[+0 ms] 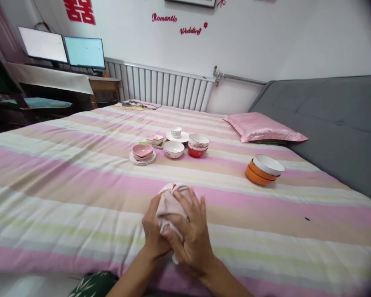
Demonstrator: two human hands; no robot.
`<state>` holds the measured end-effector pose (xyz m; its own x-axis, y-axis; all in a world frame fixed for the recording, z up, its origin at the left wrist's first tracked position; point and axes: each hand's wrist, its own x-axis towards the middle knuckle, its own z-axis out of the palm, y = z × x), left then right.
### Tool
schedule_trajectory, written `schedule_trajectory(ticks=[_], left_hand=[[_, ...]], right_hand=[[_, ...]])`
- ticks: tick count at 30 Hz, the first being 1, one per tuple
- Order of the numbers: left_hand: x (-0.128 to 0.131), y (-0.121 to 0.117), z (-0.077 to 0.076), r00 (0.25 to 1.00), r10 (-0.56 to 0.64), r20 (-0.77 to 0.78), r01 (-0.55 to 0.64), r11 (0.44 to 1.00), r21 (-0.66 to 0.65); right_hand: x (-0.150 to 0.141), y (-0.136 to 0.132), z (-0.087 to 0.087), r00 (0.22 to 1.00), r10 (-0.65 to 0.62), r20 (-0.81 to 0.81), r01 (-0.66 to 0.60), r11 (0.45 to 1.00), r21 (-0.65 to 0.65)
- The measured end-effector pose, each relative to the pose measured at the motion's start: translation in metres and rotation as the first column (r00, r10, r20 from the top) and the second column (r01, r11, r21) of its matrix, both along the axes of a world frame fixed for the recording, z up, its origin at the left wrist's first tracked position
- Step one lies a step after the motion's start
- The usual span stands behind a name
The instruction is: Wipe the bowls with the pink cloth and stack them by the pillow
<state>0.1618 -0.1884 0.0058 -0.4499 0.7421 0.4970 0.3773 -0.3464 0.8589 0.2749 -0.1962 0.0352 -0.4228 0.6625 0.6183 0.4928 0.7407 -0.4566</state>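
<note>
dish (166, 188), lower centre of frame: mostly covered by cloth (172, 207) and right hand (193, 231); full shape not readable. left hand (154, 227): fingertips lost behind cloth. both forearms cut by bottom edge, as is green patterned fabric (94, 284), lower left. small dark speck (307, 219), right of frame: too small to identify. monitors (43, 44), upper left: screen content illegible. green chair (0, 78): cut by left edge. picture frame (193, 3), top centre, and red character (80, 11), upper left: both cut by top edge. headboard (327, 107): runs past right edge.
</note>
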Motion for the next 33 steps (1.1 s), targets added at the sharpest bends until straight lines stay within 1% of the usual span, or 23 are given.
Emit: schedule_trajectory(ticks=[1, 3, 5, 6, 7, 9, 10, 11, 12, 13, 15, 17, 18, 19, 21, 23, 25, 27, 28, 30, 31, 32, 33], left_hand=[[0.001, 0.000, -0.002, 0.991, -0.003, -0.131, 0.011, 0.998, 0.059], [0.002, -0.001, -0.005, 0.923, 0.021, -0.384, 0.055, 0.981, 0.187], [0.002, -0.003, -0.006, 0.860, 0.020, -0.510, 0.131, 0.957, 0.259], [0.002, -0.004, -0.006, 0.831, -0.002, -0.556, 0.185, 0.944, 0.273], [0.001, -0.006, -0.005, 0.804, -0.028, -0.593, 0.238, 0.931, 0.278], [0.000, -0.008, -0.005, 0.767, -0.060, -0.639, 0.315, 0.903, 0.293], [0.000, -0.008, -0.005, 0.756, -0.074, -0.651, 0.343, 0.892, 0.296], [0.000, -0.008, -0.005, 0.749, -0.084, -0.657, 0.360, 0.885, 0.296], [-0.001, -0.007, -0.006, 0.746, -0.082, -0.661, 0.366, 0.879, 0.304], [-0.001, -0.005, -0.007, 0.742, -0.063, -0.667, 0.361, 0.876, 0.319], [-0.002, 0.000, -0.007, 0.733, 0.019, -0.680, 0.312, 0.879, 0.360], [-0.003, 0.005, -0.006, 0.722, 0.123, -0.681, 0.223, 0.890, 0.398], [-0.004, 0.007, -0.005, 0.725, 0.164, -0.669, 0.166, 0.901, 0.400], [-0.005, 0.009, -0.004, 0.735, 0.189, -0.651, 0.106, 0.916, 0.386], [-0.009, 0.011, -0.003, 0.764, 0.211, -0.610, 0.002, 0.944, 0.329], [-0.012, 0.011, -0.002, 0.786, 0.203, -0.584, -0.062, 0.966, 0.253], [-0.013, 0.010, -0.002, 0.782, 0.191, -0.593, -0.070, 0.973, 0.221], [-0.011, 0.008, -0.001, 0.763, 0.180, -0.621, -0.015, 0.965, 0.260], [-0.010, 0.006, 0.000, 0.748, 0.167, -0.642, 0.035, 0.956, 0.290], [-0.007, 0.003, 0.000, 0.710, 0.124, -0.694, 0.162, 0.930, 0.331], [-0.006, 0.001, 0.001, 0.684, 0.097, -0.723, 0.227, 0.914, 0.337], [-0.005, -0.001, 0.001, 0.653, 0.067, -0.754, 0.290, 0.898, 0.331], [-0.005, -0.002, 0.000, 0.616, 0.038, -0.787, 0.350, 0.882, 0.316]], right_hand=[[0.000, 0.003, 0.002, 0.997, -0.066, -0.037, 0.065, 0.998, -0.027], [0.005, 0.015, 0.007, 0.975, -0.163, -0.152, 0.146, 0.982, -0.121], [0.014, 0.030, 0.014, 0.933, -0.193, -0.304, 0.105, 0.953, -0.283], [0.019, 0.038, 0.016, 0.898, -0.201, -0.390, 0.032, 0.917, -0.398], [0.025, 0.046, 0.017, 0.857, -0.215, -0.468, -0.067, 0.854, -0.515], [0.034, 0.060, 0.016, 0.793, -0.247, -0.556, -0.269, 0.678, -0.684], [0.038, 0.065, 0.014, 0.776, -0.260, -0.575, -0.337, 0.599, -0.726], [0.041, 0.068, 0.011, 0.761, -0.272, -0.589, -0.378, 0.552, -0.743], [0.043, 0.070, 0.009, 0.748, -0.281, -0.602, -0.388, 0.550, -0.739], [0.043, 0.069, 0.006, 0.736, -0.287, -0.613, -0.368, 0.590, -0.718], [0.041, 0.061, 0.000, 0.731, -0.277, -0.623, -0.262, 0.729, -0.632], [0.034, 0.047, -0.004, 0.797, -0.220, -0.563, -0.091, 0.877, -0.472], [0.028, 0.038, -0.006, 0.848, -0.181, -0.499, -0.018, 0.930, -0.367], [0.022, 0.028, -0.009, 0.897, -0.141, -0.420, 0.035, 0.967, -0.251], [0.009, 0.010, -0.015, 0.970, -0.074, -0.233, 0.075, 0.997, -0.007], [-0.001, -0.002, -0.020, 0.994, -0.068, -0.087, 0.080, 0.986, 0.147], [-0.007, -0.005, -0.021, 0.993, -0.105, -0.047, 0.112, 0.978, 0.179], [-0.004, 0.001, -0.015, 0.982, -0.157, -0.109, 0.168, 0.980, 0.102], [0.000, 0.007, -0.010, 0.970, -0.173, -0.171, 0.179, 0.984, 0.023], [0.012, 0.023, 0.001, 0.920, -0.190, -0.342, 0.118, 0.968, -0.220], [0.019, 0.031, 0.006, 0.880, -0.193, -0.435, 0.021, 0.929, -0.370], [0.027, 0.039, 0.009, 0.824, -0.219, -0.522, -0.108, 0.845, -0.524], [0.034, 0.046, 0.011, 0.758, -0.266, -0.596, -0.261, 0.713, -0.651]])
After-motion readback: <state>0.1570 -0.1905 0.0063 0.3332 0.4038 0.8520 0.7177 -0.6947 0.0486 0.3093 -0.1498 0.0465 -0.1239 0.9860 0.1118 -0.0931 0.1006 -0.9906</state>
